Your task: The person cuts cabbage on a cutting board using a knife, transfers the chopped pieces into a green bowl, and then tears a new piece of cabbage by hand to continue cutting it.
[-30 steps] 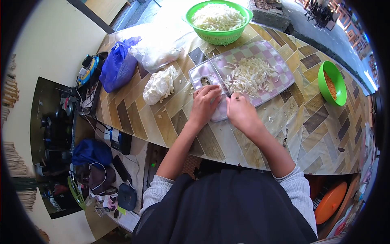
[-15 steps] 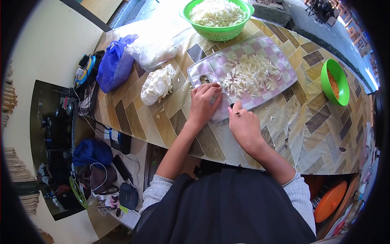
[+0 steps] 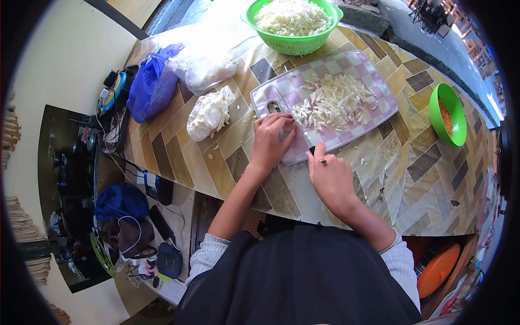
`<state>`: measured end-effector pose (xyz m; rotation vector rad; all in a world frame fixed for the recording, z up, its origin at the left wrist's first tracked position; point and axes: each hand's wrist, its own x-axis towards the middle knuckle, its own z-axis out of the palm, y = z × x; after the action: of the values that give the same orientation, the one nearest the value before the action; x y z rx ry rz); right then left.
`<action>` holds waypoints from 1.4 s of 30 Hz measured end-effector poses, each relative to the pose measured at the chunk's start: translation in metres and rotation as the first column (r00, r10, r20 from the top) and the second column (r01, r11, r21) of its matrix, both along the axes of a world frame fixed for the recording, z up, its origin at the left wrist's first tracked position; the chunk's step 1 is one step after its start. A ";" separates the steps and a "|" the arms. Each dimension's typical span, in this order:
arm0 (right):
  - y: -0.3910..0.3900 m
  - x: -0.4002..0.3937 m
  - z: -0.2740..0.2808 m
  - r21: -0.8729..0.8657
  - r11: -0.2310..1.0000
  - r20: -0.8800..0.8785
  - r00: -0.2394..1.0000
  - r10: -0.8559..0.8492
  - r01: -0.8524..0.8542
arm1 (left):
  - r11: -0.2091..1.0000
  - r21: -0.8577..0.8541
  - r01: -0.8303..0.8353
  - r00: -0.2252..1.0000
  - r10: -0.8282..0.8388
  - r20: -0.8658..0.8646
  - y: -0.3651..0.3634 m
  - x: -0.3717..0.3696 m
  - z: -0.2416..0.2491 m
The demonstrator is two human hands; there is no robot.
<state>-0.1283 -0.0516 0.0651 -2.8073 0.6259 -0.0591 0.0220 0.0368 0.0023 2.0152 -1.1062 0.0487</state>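
My right hand [image 3: 331, 177] is closed around the black handle of a knife [image 3: 312, 150] at the near edge of a pink-and-white checked cutting board [image 3: 374, 67]. The thin blade reaches up and left across the board. My left hand [image 3: 269, 142] rests on the board's left end by the handle hole, its fingers curled down close to the blade. What those fingers press on is mostly hidden. Right of the blade lies a loose heap of shredded pale vegetable [image 3: 338, 102], which looks like cabbage.
A green colander [image 3: 295, 46] heaped with white shreds stands beyond the board. To the right is a green bowl [image 3: 457, 122] with orange bits. Leftward sit a crumpled whitish bundle [image 3: 208, 115], a clear plastic bag [image 3: 208, 70] and a blue bag [image 3: 154, 86].
My right hand and the knife handle have shifted slightly down and to the right. My left hand stays almost where it was.
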 end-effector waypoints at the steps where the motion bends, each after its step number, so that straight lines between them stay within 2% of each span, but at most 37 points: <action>1: -0.001 0.000 -0.001 -0.006 1.000 0.005 1.000 -0.002 0.002 | 1.000 0.003 -0.001 1.000 0.001 -0.003 0.000 0.000 0.001; 3: -0.003 0.001 -0.004 -0.018 1.000 0.016 1.000 -0.006 0.006 | 1.000 -0.004 0.004 1.000 -0.004 -0.002 0.000 0.000 0.000; 9: -0.015 0.011 -0.021 0.125 0.992 0.031 0.999 0.009 -0.013 | 0.999 -0.035 0.021 1.000 -0.021 -0.004 -0.001 0.001 -0.003; 11: -0.015 0.028 -0.044 0.095 0.995 0.077 0.997 -0.004 -0.003 | 0.999 -0.045 0.020 1.000 -0.019 0.020 -0.004 0.002 -0.004; 15: -0.012 0.027 -0.044 0.060 0.998 0.102 0.995 0.010 -0.016 | 0.999 -0.049 -0.003 1.000 0.004 0.014 -0.004 0.000 0.000; 17: -0.016 0.009 -0.041 0.075 0.996 0.083 0.996 0.031 -0.037 | 0.998 -0.051 -0.034 0.999 0.034 -0.002 -0.004 -0.004 0.002; 21: -0.038 -0.020 -0.023 0.093 0.995 -0.018 1.000 0.022 -0.021 | 0.991 -0.083 -0.102 0.986 0.089 -0.144 -0.007 -0.008 0.007; 23: -0.057 -0.022 -0.016 0.211 0.977 -0.006 1.000 -0.010 0.011 | 0.988 -0.071 -0.140 0.965 0.120 -0.235 -0.010 -0.014 0.013; 24: -0.068 -0.021 -0.014 0.271 0.962 -0.002 1.000 -0.027 0.027 | 0.988 -0.099 -0.118 0.977 0.098 -0.188 -0.013 -0.015 0.013; 25: -0.081 -0.017 -0.016 0.452 0.892 -0.007 1.000 -0.019 0.020 | 0.988 -0.125 -0.095 0.987 0.078 -0.141 -0.015 -0.016 0.011; 26: -0.084 -0.018 -0.015 0.500 0.866 0.048 0.998 -0.031 0.003 | 0.986 -0.149 -0.072 0.994 0.058 -0.094 -0.017 -0.017 0.010; 28: -0.089 -0.021 -0.013 0.584 0.811 0.154 0.986 -0.061 -0.041 | 1.000 0.001 -0.016 1.000 0.016 0.003 -0.018 -0.020 0.009; 29: -0.092 -0.024 -0.014 0.589 0.807 0.153 0.987 -0.049 -0.051 | 0.997 0.076 0.004 0.999 -0.007 0.049 -0.018 -0.022 0.009; 31: -0.092 -0.026 -0.015 0.601 0.795 0.154 0.988 -0.018 -0.079 | 0.996 0.084 -0.020 0.994 0.011 0.105 -0.017 -0.025 0.008; 34: -0.085 -0.029 0.005 0.733 0.680 0.026 1.000 -0.010 -0.012 | 0.994 0.103 -0.039 0.991 0.025 0.133 -0.013 -0.026 0.005; 37: -0.073 -0.029 -0.025 0.467 0.845 0.360 0.929 0.090 -0.263 | 0.996 0.066 -0.059 0.992 0.051 0.119 -0.011 -0.032 0.000; 42: -0.067 -0.030 -0.026 0.347 0.890 0.359 0.919 0.164 -0.295 | 0.998 0.063 -0.023 0.989 0.013 0.147 -0.011 -0.031 -0.002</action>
<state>-0.1587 -0.1182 0.0395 -2.3810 0.1903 -0.3023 -0.0089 0.0262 0.0001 2.1065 -1.1953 0.1755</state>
